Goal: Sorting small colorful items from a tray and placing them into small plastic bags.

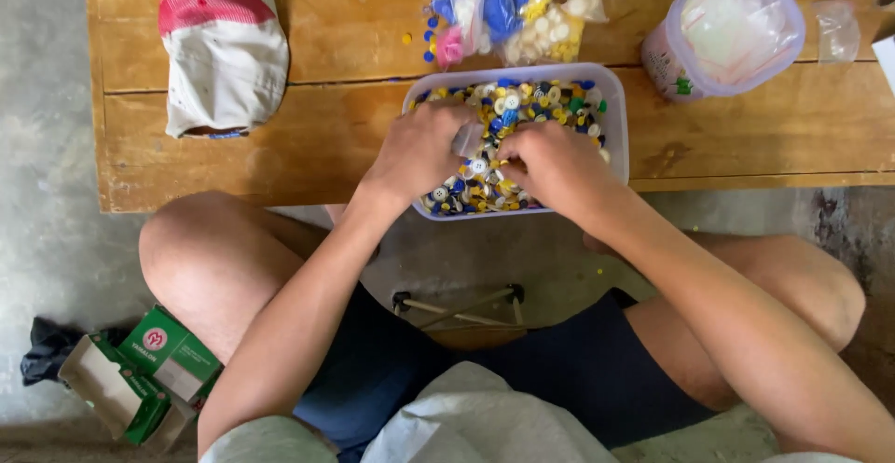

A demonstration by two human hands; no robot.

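**Button sorting, mid-pick**

Both hands are buried in the clear plastic tub (615,113) at the counter (354,137) edge, packed with mixed buttons (536,99) in blue, yellow, white and black. The left hand (415,151) is curled loosely over the pile, and a small clear bag (469,139) seems pinched at its fingertips. The right hand (550,165) is closed down as if nipping a button; which one can't be told. It looks like the picking stage, and a fine pinch is probably needed next. Bagged buttons (503,11) by colour are piled behind, beside a lidded round tub (732,29) of empty bags
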